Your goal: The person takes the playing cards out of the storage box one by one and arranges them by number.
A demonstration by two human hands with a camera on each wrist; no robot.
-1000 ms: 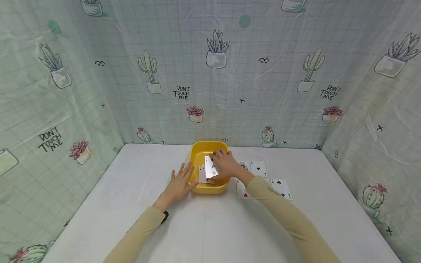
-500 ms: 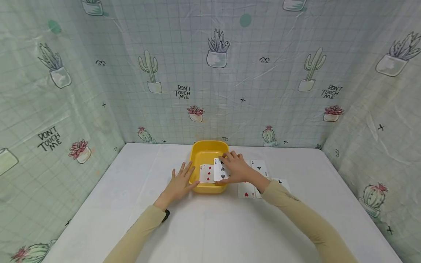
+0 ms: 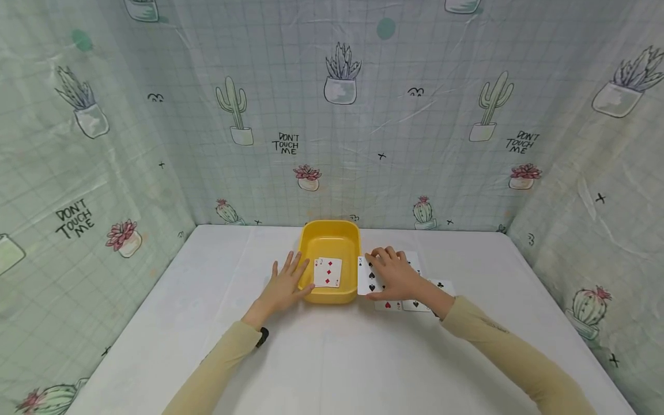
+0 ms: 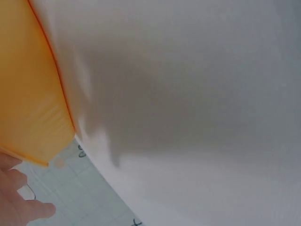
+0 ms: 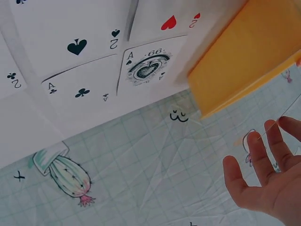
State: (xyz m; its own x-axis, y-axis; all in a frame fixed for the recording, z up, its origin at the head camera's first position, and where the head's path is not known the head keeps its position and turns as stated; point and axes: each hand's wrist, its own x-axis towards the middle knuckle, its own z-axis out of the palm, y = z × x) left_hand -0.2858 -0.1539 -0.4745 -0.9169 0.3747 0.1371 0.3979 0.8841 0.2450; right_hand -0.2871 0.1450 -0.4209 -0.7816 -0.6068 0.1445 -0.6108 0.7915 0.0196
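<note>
My right hand (image 3: 398, 278) pinches a spade playing card (image 3: 365, 279) by its edges, thumb on the near side and fingers on the far side. Three black pips show in a column on it. The card is just right of a yellow tray (image 3: 339, 298), overlapping its right rim in the head view. Inside the tray lies a three of diamonds (image 3: 328, 272) over another red card. My left hand (image 3: 282, 291) rests with spread, straight fingers at the tray's left rim. In the right wrist view the right fingers (image 5: 261, 162) are seen from the side, the held card nearly edge-on.
Right of the tray, face-up cards lie in two rows: an ace of spades (image 5: 148, 68), an ace of clubs (image 5: 82, 92), a two of hearts (image 5: 169, 23), a two of spades (image 5: 77, 46) and a two of clubs (image 5: 11, 76). A patterned cloth (image 3: 332, 132) rises behind the table.
My right hand has lifted the spade card from over the tray and carried it right, past the rim. The three of diamonds in the tray is now uncovered. The left hand stays put.
</note>
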